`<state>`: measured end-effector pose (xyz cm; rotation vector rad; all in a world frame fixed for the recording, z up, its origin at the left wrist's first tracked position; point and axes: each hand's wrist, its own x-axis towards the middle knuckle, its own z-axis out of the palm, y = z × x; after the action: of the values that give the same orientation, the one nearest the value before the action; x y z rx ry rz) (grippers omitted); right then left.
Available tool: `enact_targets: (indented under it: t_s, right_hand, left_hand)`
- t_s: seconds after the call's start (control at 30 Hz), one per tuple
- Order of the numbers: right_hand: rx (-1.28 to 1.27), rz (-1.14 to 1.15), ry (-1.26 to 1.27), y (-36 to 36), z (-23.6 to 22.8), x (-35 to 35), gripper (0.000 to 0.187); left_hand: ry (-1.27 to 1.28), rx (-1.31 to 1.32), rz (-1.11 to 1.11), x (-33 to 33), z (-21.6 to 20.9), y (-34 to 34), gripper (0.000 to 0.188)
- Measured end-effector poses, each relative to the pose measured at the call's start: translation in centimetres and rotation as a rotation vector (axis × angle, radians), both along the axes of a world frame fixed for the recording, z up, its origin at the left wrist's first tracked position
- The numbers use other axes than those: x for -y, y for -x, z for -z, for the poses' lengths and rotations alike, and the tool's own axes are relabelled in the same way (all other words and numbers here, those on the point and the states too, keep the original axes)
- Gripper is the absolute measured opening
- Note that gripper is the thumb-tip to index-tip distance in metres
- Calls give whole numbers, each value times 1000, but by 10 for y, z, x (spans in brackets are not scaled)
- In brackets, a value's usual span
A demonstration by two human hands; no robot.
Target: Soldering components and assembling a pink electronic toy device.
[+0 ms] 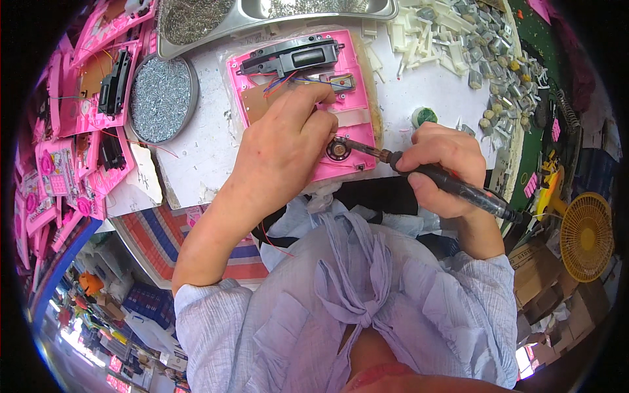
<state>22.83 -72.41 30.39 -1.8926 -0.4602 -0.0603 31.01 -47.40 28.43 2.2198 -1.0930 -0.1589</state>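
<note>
A pink plastic toy casing (356, 57) lies open on the white worktop in front of me. Fitted in it are a long black plastic module (288, 60), a brown board (253, 105), thin red and blue wires and a small round speaker (339, 150). My right hand (452, 160) grips the dark handle of a soldering iron (458, 188), its tip at the speaker. Over the casing, my left hand (278, 147) is closed in a pinch just left of the speaker. What its fingertips hold is hidden.
A round dish (194, 88) of small screws stands left of the casing. A metal tray (275, 25) holds small parts at the back. White plastic pieces (419, 39) and grey metal pieces (481, 56) lie back right, beyond a green spool (424, 116). Pink casings (59, 177) crowd the left.
</note>
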Motion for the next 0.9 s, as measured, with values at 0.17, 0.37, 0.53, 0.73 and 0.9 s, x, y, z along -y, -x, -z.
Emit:
enact_targets:
  t_s: [0.17,0.37,0.53,0.73,0.9]
  right_hand:
    - [-11,13,-21,2,0,3,23]
    - [2,29,-11,2,0,2,21]
    - [10,28,-24,4,-1,6,21]
    - [10,84,-95,7,-3,13,21]
    - [-7,68,-81,8,-4,13,21]
  left_hand:
    - [3,6,2,0,1,0,14]
    - [-11,14,2,0,1,0,14]
    - [31,20,-1,0,1,1,19]
    - [61,-7,37,0,-3,-2,22]
    - [70,6,53,-1,-1,-3,24]
